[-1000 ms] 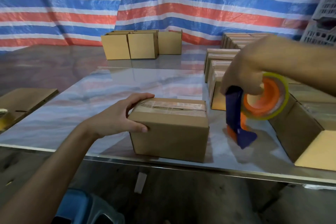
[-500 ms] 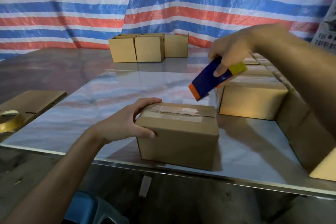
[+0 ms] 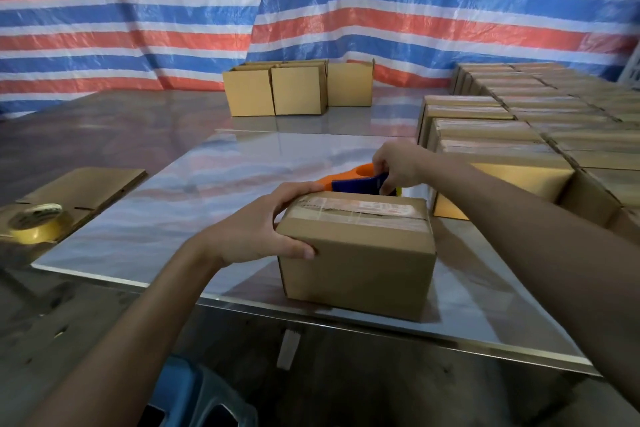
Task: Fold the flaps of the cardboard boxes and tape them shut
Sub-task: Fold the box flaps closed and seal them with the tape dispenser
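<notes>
The right hand [image 3: 398, 165] has come down from where it was held in the air half a second ago. It now has its fingers curled round the blue-and-orange tape dispenser [image 3: 356, 182], which sits low behind the far top edge of the box [image 3: 356, 253]. A second ago the dispenser was down on the right of the box. The left hand [image 3: 263, 229] has not shifted: thumb on the near face, fingers hooked over the left top edge, holding the box steady close to the front edge of the surface [image 3: 207, 201].

A clear tape strip [image 3: 356, 210] already runs along the top seam, flaps down. The dispenser's new position suggests another pass, or a press-down of the tape end on the far side, so this box is close to finished.

The strip carries reddish print, too blurred to read. A spare tape roll [image 3: 38, 222] off the left edge of the surface shows marks that cannot be read either. No brand is legible on any carton, including the closed boxes [image 3: 519, 135] along the right edge.
</notes>
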